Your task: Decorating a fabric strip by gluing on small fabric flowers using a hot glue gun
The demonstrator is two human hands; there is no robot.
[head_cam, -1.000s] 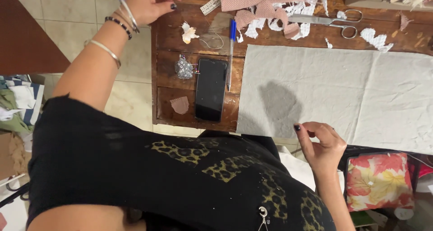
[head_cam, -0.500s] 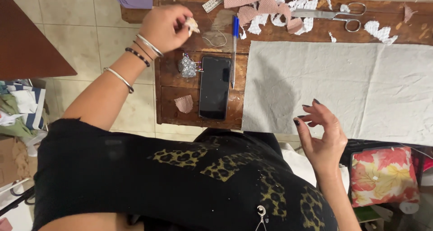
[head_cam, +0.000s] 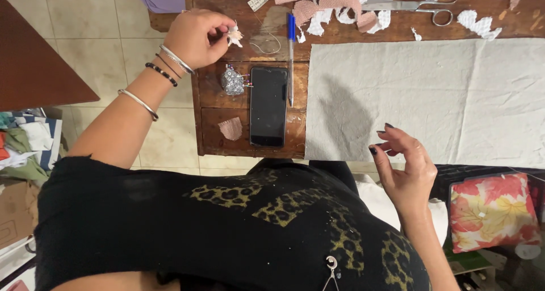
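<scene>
My left hand [head_cam: 196,36] is at the left end of the wooden table [head_cam: 238,95], fingers pinched on a small white and pink fabric scrap [head_cam: 234,35]. My right hand [head_cam: 402,166] hovers at the near edge of a large pale grey cloth [head_cam: 431,92], fingers loosely curled and apart, with nothing visible in them. A small silvery pincushion [head_cam: 231,80] with pins sits just below the left hand. Beside it lie a black phone [head_cam: 268,105] and a blue pen [head_cam: 290,55].
Scissors [head_cam: 414,6], pink fabric pieces [head_cam: 318,1] and white scraps [head_cam: 479,23] lie along the far edge. A pink scrap [head_cam: 231,128] sits at the near left corner. A floral cushion [head_cam: 491,211] is at lower right, a clothes pile [head_cam: 22,143] on the floor at left.
My left hand has come down from the far edge to the table's left end and picked up the small scrap. My right hand has lifted off the cloth's edge and opened.
</scene>
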